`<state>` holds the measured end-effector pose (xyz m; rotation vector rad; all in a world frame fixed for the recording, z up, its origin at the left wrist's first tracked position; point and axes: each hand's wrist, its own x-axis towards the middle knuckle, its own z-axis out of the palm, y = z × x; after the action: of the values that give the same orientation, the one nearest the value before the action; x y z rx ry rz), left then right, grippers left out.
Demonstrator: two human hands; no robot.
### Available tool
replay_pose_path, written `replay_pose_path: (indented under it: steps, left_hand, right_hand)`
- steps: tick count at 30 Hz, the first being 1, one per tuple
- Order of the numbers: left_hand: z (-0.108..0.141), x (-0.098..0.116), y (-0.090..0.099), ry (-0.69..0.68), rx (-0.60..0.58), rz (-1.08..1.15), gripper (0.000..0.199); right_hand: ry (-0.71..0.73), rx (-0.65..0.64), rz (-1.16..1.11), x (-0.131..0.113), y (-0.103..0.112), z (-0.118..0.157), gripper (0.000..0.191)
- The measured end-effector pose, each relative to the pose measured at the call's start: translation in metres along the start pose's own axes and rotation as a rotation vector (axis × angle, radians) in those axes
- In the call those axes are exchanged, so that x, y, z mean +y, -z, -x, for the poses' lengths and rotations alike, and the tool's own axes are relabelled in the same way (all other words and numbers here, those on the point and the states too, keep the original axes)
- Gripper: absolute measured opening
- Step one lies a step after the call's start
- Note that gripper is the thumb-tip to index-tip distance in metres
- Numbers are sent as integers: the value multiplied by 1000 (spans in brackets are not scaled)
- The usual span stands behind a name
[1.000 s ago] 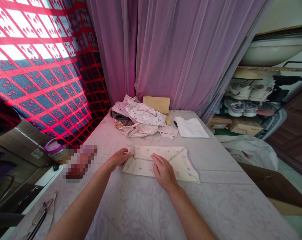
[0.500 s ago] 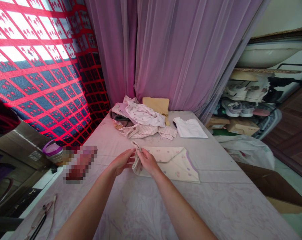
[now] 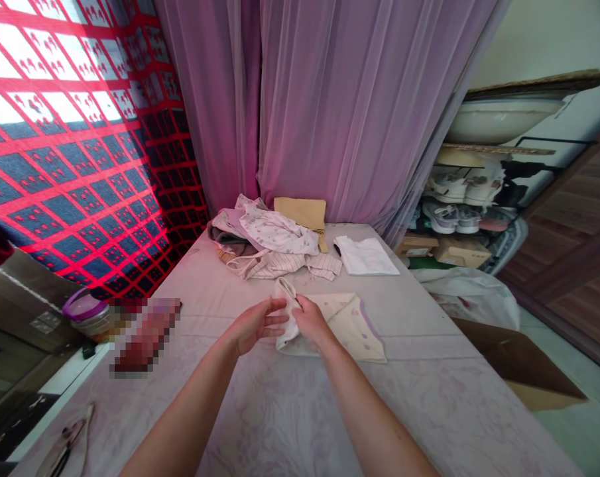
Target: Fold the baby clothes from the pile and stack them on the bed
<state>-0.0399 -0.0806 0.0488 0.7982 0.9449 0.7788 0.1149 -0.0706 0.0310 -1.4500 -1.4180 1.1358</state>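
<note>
Red thing (image 3: 148,338): on the sheet (image 3: 270,411) at my left, pixelated, so I can make out no writing on it.
Left hand (image 3: 257,324): fingers spread loosely against the raised fold, not clenched as far as I can see.
Clothes pile (image 3: 280,232): far side, heaped and loose; none of what shows there looks folded.
Cream garment (image 3: 354,328): in the middle, near side of the pile, its left end lifted and doubled between my hands, the rest on the sheet. I judge it partly folded.
Tan cloth (image 3: 300,211): behind the pile, looking neatly folded.
Right hand (image 3: 310,321): grasping the doubled part of the cream garment, thumb on top; the fingers underneath are hidden.
Right end: lying flat, one edge turned over at a slant, purple trim showing; this part is what I judge left to gather in.
White cloth (image 3: 369,256): far right of the sheet, a flat folded piece that looks done.
Cardboard box (image 3: 419,244): beyond the right edge, with a pale mark, perhaps a label, too small to read.
Writing: no brand or word I can read anywhere.
</note>
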Motion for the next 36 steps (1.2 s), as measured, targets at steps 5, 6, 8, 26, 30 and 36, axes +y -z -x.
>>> replay_pose_path:
  steps: [5,6,8,26,30,36]
  left_hand:
    - [-6,1,-8,-107,-38,53,41]
    - [-7,0,-8,-128,-33,70,39]
    - [-10,-3,-9,-145,-14,92,38]
    - [-36,-42,-46,-103,-41,-453,73]
    - [-41,-54,-59,-341,-16,-791,94]
    - [-80,-29,-50,-393,105,-1036,67]
  right_hand:
    - [-133,-97,-402,-2,29,3,38]
    - [-157,-110,-469,-2,38,4,39]
    - [-189,-104,-556,1,59,4,39]
    - [-371,41,-674,95,175,19,33]
    - [-347,46,-663,99,172,20,38]
    - [-369,78,-563,91,170,21,45]
